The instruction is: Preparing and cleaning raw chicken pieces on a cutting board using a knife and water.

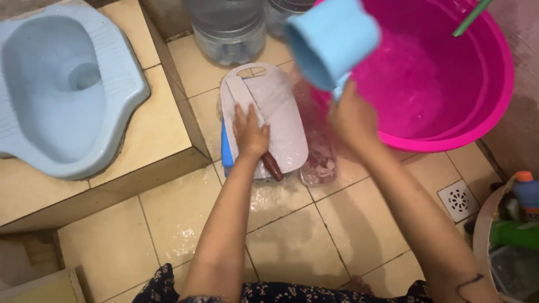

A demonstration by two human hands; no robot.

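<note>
left hand on a knife over a cutting board, right hand tipping a scoop

the left hand (250,134) lies flat, pressing a brown-handled knife (255,120) onto the pale grey plastic cutting board (286,129) on the wet tiled floor (292,224); the knife's long axis runs near-right to far-left, blade pointing away. beside the board's right edge sits a clear container (320,168). the right hand (351,115) grips a light blue plastic scoop (331,39), mouth tilted left. beyond, a pink basin (494,101); open floor lies nearer.

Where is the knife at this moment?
The knife lies on the white cutting board on the wet floor, under the left hand, left of the pink basin.
</note>
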